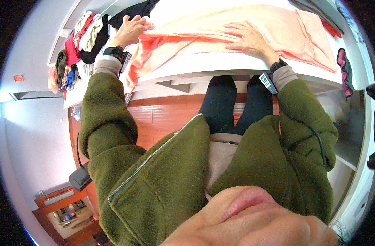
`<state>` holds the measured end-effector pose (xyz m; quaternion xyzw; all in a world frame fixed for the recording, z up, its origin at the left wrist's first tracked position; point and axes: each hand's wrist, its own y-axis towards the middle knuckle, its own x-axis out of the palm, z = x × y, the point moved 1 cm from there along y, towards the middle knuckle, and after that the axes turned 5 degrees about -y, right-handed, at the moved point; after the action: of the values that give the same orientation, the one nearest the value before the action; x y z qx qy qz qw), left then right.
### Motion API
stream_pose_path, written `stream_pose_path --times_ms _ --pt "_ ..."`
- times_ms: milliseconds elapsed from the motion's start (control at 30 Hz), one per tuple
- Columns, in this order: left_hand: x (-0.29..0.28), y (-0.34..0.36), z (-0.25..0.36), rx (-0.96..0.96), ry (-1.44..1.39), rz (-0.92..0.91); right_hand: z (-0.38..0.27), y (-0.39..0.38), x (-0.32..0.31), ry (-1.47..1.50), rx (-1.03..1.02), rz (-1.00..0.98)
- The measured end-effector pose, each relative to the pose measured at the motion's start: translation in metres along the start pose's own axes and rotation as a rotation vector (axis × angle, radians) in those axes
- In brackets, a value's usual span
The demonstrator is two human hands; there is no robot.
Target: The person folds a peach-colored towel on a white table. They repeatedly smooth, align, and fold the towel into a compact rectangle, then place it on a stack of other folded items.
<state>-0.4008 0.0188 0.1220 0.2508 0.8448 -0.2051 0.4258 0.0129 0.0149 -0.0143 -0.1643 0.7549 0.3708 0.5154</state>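
A large peach cloth (220, 24) is spread over the white surface (232, 59) before me, with folds across its middle and a ridged band towards its right end. My left hand (132, 30) is closed on its bunched left part, fingertips pinching the fabric. From there a loose portion of the cloth hangs over the front edge. My right hand (250, 38) lies palm down on the cloth, fingers spread, beside a long fold. Each wrist carries a dark strap with a small device.
A pile of mixed clothes (87, 39) lies at the far left, with a black garment (130, 11) behind my left hand. A pink and dark cloth (344, 69) hangs at the right edge. Open shelving (171, 85) shows below the surface, above a reddish wooden floor (154, 110).
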Motion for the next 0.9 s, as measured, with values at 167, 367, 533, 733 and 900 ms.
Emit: stream_pose_path --times_ms 167,367,533,733,900 --pt "-0.014 -0.034 -0.015 -0.157 0.195 -0.099 0.002 0.0 0.0 0.05 0.012 0.004" --pt "-0.013 -0.092 -0.017 -0.388 0.16 -0.113 0.006 0.0 0.003 0.034 0.006 0.027" --pt "-0.018 -0.147 0.007 -0.466 0.087 -0.421 0.008 0.004 0.005 0.021 0.004 -0.063" --pt "0.01 -0.159 0.028 -0.554 -0.867 -0.963 0.0 0.006 -0.002 0.082 0.03 -0.102" --pt "0.041 -0.135 0.007 -0.517 -0.998 -0.493 -0.008 0.006 -0.008 0.154 0.047 -0.103"
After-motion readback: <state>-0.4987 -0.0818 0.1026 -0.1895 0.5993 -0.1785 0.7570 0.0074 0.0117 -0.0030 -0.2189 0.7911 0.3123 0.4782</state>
